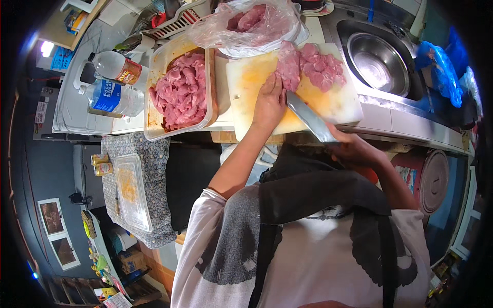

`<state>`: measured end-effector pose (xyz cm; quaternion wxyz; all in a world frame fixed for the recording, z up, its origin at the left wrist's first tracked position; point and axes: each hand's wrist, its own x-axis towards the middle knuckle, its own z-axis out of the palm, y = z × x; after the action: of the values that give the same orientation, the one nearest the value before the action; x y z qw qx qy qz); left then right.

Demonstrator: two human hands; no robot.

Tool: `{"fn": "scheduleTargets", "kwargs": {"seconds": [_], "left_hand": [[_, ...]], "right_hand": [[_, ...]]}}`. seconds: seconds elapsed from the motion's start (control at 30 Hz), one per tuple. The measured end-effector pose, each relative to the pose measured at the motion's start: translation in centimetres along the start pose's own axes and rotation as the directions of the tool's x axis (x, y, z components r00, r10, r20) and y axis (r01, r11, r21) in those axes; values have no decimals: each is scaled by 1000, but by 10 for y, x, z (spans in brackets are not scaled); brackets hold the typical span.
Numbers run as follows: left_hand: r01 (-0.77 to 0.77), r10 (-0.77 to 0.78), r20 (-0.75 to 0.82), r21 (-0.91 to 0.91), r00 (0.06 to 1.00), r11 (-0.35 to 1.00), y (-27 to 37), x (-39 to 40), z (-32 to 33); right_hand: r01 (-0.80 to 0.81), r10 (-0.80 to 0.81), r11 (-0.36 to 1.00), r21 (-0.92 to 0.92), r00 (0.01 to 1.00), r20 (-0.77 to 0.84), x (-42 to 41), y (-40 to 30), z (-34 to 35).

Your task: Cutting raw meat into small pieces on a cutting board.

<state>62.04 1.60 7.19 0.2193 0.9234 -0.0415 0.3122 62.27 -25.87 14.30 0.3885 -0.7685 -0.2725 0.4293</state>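
Observation:
My left hand (271, 101) presses on a large piece of raw meat (289, 66) lying on a stained white cutting board (246, 111). My right hand (352, 148) grips the handle of a kitchen knife (310, 117); its broad blade slants up and left, with the tip end beside my left fingers at the lower edge of the meat. Smaller cut pieces of meat (321, 69) lie to the right on the board. Left of the board, a plastic container (211, 96) holds a heap of cut raw meat (183, 92). An open plastic bag (215, 29) with more meat sits behind the board.
Two plastic bottles, one clear with a red label (125, 72) and one with a blue label (111, 98), lie left of the container. A sink (416, 82) with a metal basin (379, 63) is at right. A slotted basket (181, 21) stands behind.

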Motion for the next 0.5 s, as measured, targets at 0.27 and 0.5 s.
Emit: {"fn": "scheduleTargets", "kwargs": {"seconds": [0.27,0.5], "left_hand": [[153,-171,-112,-154,979,976,-5,9,-34],[319,-152,-440,336,885,887,-61,36,-156]], "right_hand": [[26,-47,982,-186,993,-107,-28,-12,-8],[-198,207,969,-145,977,47,-44,-43,-25]]}}
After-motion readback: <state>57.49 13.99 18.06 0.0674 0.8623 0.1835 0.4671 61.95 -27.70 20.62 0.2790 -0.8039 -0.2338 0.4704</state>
